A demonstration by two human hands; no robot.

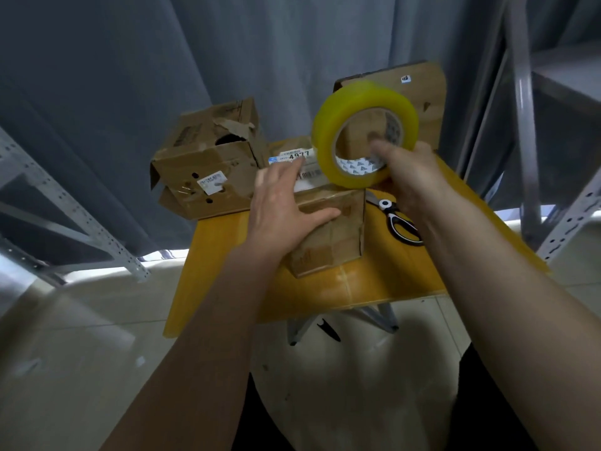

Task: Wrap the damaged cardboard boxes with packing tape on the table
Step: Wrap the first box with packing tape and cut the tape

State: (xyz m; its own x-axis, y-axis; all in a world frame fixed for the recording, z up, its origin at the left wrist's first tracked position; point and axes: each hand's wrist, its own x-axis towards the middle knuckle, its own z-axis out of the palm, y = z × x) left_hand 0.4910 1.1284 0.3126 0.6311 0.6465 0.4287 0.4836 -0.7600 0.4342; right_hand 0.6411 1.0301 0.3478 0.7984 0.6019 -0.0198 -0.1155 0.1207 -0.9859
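Box (328, 222) at table (406, 281) middle, labelled top up. Left hand (279, 206) flat on box, fingers straight, pressing top and near edge. Right hand (406, 177) grips tape roll (364, 135), fingers through core, roll raised above box's far right corner. Torn box (208, 164) at far left corner, third box (419, 102) at far right corner. Scissors (396, 219) right of box.

Step, judged: start strip on box. Keep left palm pinning box; find free tape end (not visible), stick to top, pull roll taut across damaged seam.

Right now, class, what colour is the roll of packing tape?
Translucent yellow roll of packing tape, seen in the head view.
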